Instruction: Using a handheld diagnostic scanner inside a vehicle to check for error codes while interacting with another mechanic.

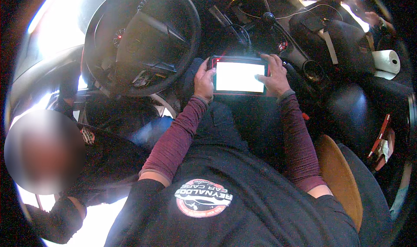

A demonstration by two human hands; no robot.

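Observation:
A black tablet (239, 93) with red trim is held level over my lap, between the steering wheel and the centre console. Its bright screen is washed out to white, so nothing on it can be read. My left hand (203, 80) grips the left edge, thumb on the front. On the opposite side my right hand (277, 77) wraps the right edge, and its thumb reaches over the screen's right part. Fingers behind the tablet are hidden. Maroon sleeves cover both forearms.
The steering wheel (196, 38) stands at the upper left, with a gear lever (268, 18) right of it. A white cable (299, 13) runs across the console. At right are a paper roll (386, 64) and seat. One person leans in at left; another shows at upper right.

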